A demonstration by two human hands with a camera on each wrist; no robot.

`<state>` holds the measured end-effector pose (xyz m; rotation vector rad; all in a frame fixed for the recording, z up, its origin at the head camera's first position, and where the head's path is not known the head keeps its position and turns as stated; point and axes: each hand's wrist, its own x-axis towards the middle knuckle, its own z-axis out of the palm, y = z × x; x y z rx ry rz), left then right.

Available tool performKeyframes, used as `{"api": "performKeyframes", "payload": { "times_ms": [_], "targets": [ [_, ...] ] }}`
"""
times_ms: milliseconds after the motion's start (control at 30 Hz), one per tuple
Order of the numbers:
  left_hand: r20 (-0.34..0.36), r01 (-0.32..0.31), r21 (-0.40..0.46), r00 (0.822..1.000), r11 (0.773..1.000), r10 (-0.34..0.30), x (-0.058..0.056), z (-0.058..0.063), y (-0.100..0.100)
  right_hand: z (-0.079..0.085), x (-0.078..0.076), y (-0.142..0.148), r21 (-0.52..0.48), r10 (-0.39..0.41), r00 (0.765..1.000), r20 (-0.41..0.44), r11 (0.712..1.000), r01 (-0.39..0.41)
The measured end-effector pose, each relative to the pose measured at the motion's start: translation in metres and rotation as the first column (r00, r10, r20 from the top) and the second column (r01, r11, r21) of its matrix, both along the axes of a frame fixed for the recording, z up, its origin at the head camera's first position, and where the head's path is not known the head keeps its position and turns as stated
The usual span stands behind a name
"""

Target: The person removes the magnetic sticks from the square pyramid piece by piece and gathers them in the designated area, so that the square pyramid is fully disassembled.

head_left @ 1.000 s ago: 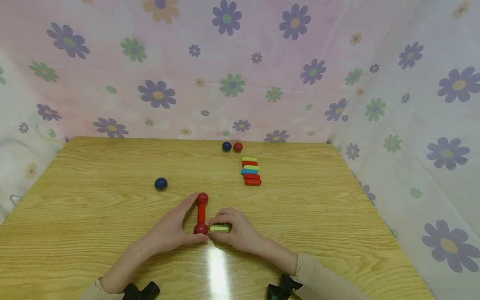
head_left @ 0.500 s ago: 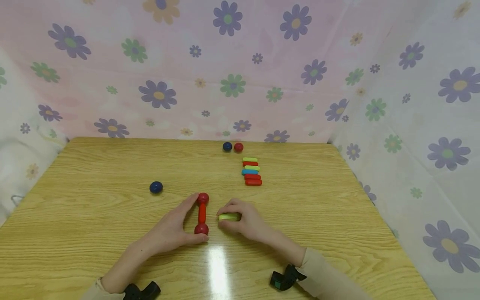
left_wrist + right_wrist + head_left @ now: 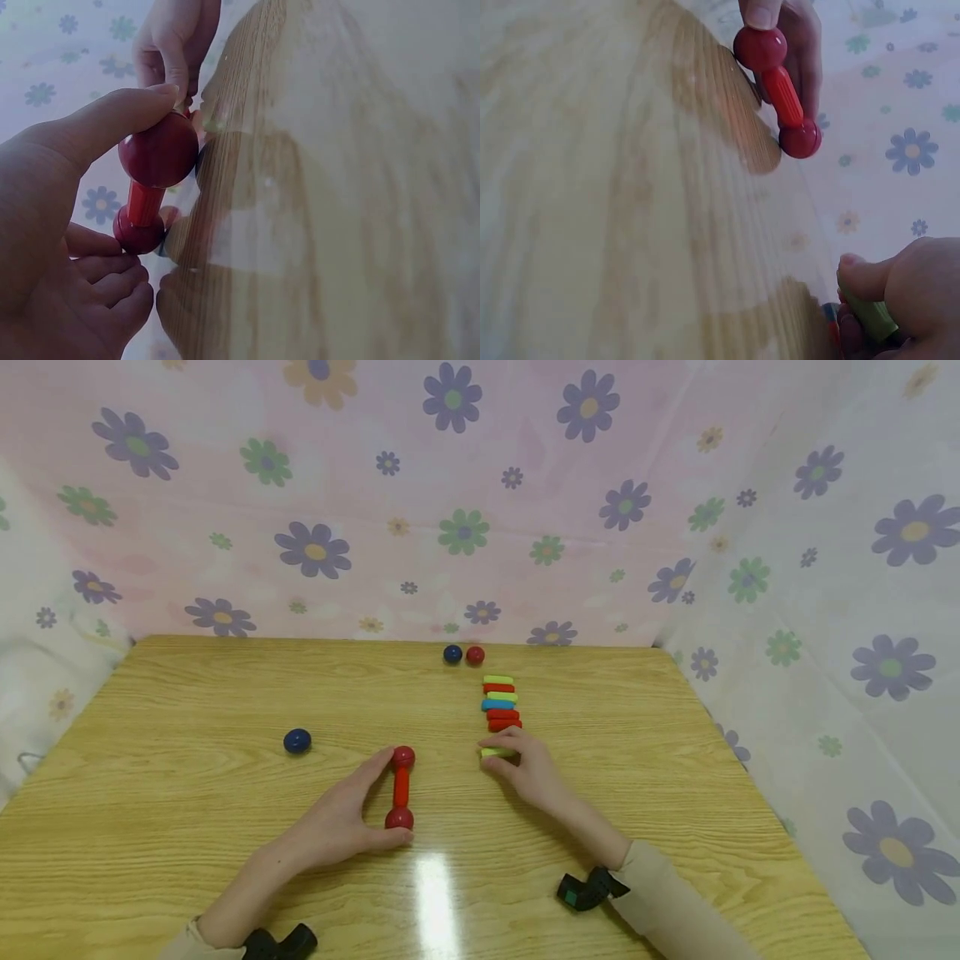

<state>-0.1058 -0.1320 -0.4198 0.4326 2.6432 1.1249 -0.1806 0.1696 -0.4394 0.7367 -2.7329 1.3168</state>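
My left hand [image 3: 330, 827] holds a red rod [image 3: 401, 787] with a red ball [image 3: 403, 757] at its far end and another red ball [image 3: 399, 819] at its near end. The thumb lies on the near ball, the fingertips at the far one, as the left wrist view also shows. Between thumb and fingers, my right hand [image 3: 536, 772] pinches a yellow-green rod [image 3: 871, 315] lengthwise, just in front of a row of short rods. The fingers partly cover it in the head view. A dark blue ball [image 3: 297, 741] lies apart, left of the red piece.
Several red, yellow-green and blue rods [image 3: 498, 704] lie in a row at the middle right of the wooden table [image 3: 637, 793]. Behind them, by the back edge, a blue ball [image 3: 452, 653] sits beside a red ball [image 3: 476, 655]. Flowered cloth [image 3: 525, 560] hangs around the table.
From beside the near red ball, my right hand has moved back and right with the yellow-green rod. The loose blue ball has rolled left and slightly nearer. My left hand stays in place.
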Motion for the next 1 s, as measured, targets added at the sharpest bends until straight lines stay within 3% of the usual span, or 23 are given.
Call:
{"api": "performKeyframes", "payload": {
  "times_ms": [200, 500, 667, 1000],
  "targets": [
    [-0.005, 0.003, -0.005, 1.000, 1.000, -0.003, 0.000, -0.001, -0.001, -0.001, -0.005, 0.007, 0.017, -0.047, 0.998, -0.039, 0.999, 0.048],
    [-0.003, -0.003, -0.004, 1.000, 1.000, 0.003, 0.000, -0.001, -0.001, -0.001, -0.007, 0.011, -0.059, -0.151, 0.988, -0.018, 0.987, 0.150],
    [-0.004, -0.001, -0.009, 1.000, 1.000, 0.001, 0.000, -0.001, -0.001, -0.003, -0.009, 0.013, -0.031, -0.204, 0.977, -0.056, 0.979, 0.203],
    [0.000, 0.001, -0.003, 1.000, 1.000, -0.001, 0.000, 0.000, -0.001, -0.004, -0.015, 0.015, -0.021, -0.258, 0.965, -0.055, 0.966, 0.257]
  ]
}}
